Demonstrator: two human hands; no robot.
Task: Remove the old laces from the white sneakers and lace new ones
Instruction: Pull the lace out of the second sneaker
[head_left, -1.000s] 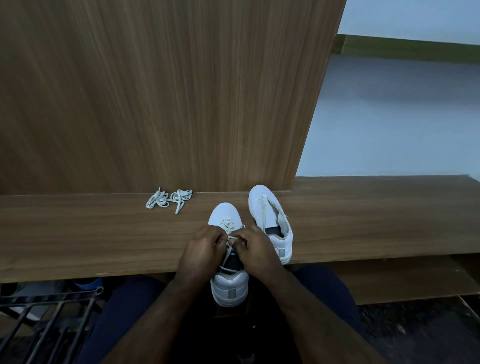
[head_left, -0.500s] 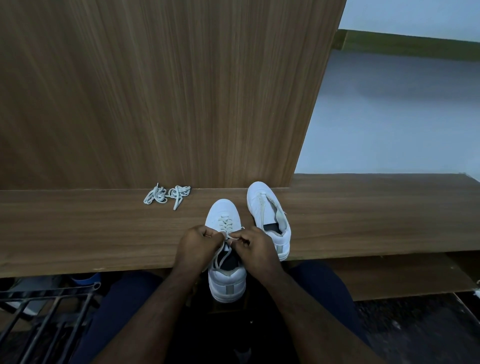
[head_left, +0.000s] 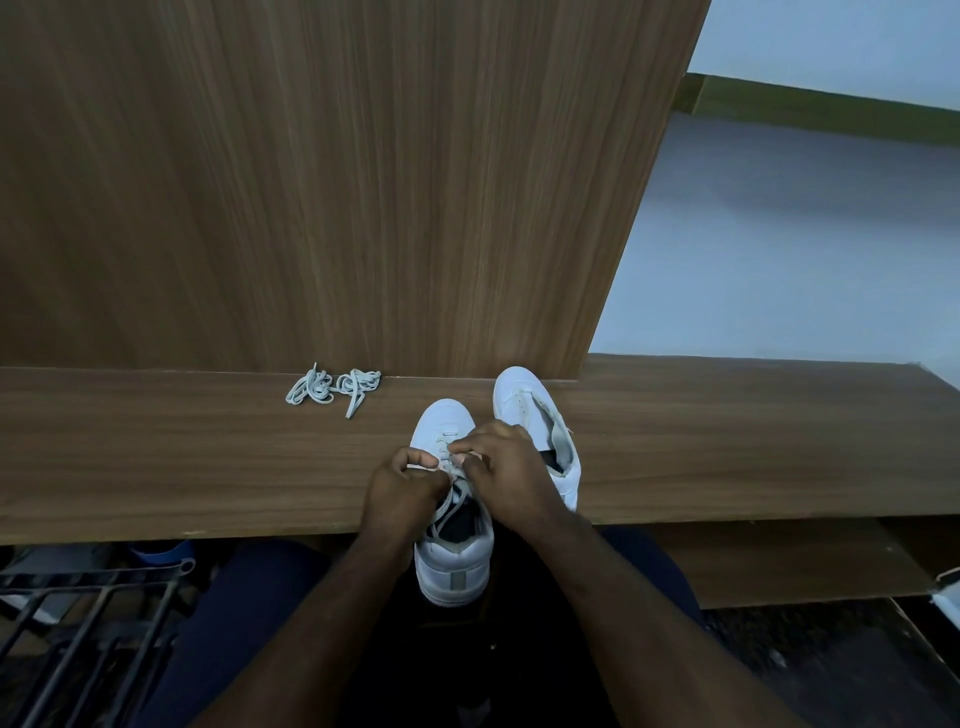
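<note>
Since the earlier frames the right hand (head_left: 506, 467) has lifted and reached forward, so its fingertips now sit over the upper eyelets toward the toe, where before both hands met lower over the tongue. The left hand (head_left: 402, 486) has stayed close to its place. The whole scene also sits slightly lower in view, a shift of the head rather than of the things.

The near white low-top leather sneaker (head_left: 453, 558) lies toe-away across the front edge of the brown wood-grain counter (head_left: 156, 467), its heel overhanging toward the person's lap. Both hands are curled and pinch the pale flat lace (head_left: 445, 508) of this shoe, the left pulling a strand sideways, the right nipping it at the eyelets. A loop of that lace trails over the dark opening.

The second white sneaker (head_left: 535, 421) stands just beside it to the right, touching or nearly so, and appears to carry no lace. A loose bundle of pale shoelaces (head_left: 332, 389) lies well apart to the left, against the upright wood panel (head_left: 311, 182).

Whether the lace is being drawn out or threaded in cannot be told for sure; with the spare bundle untouched, unlacing the first shoe seems likelier. The next move calls for freeing one crossing at a time, easing the strand through its eyelet without snagging.
</note>
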